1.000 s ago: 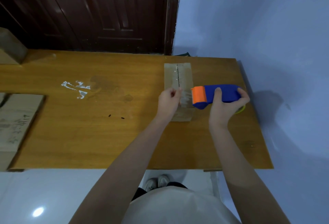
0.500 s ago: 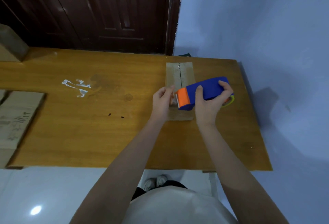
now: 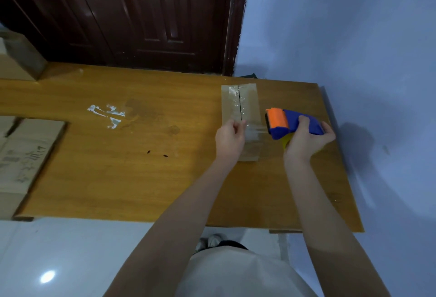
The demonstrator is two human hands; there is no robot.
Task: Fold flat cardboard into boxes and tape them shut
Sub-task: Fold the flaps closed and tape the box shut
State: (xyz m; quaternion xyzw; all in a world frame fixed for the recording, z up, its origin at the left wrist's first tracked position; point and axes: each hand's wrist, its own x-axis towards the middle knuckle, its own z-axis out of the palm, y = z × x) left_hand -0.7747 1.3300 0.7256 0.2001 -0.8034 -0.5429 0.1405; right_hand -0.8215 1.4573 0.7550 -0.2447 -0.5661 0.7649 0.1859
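On the wooden table (image 3: 141, 178), the left hand (image 3: 230, 137) pinches the free end of clear tape (image 3: 256, 131) over the small cardboard box (image 3: 238, 103), while the right hand (image 3: 304, 142) grips the blue-and-orange tape dispenser (image 3: 289, 123) just beside the box.

Box (image 3: 239, 110) on table (image 3: 141, 178) — dispenser (image 3: 290, 123) right.

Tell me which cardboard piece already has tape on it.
The small box between the hands, taped along its centre seam; the cardboard at the table's left edge shows none.

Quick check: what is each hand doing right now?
Left hand: pinches the clear tape end.
Right hand: grips the blue tape dispenser.
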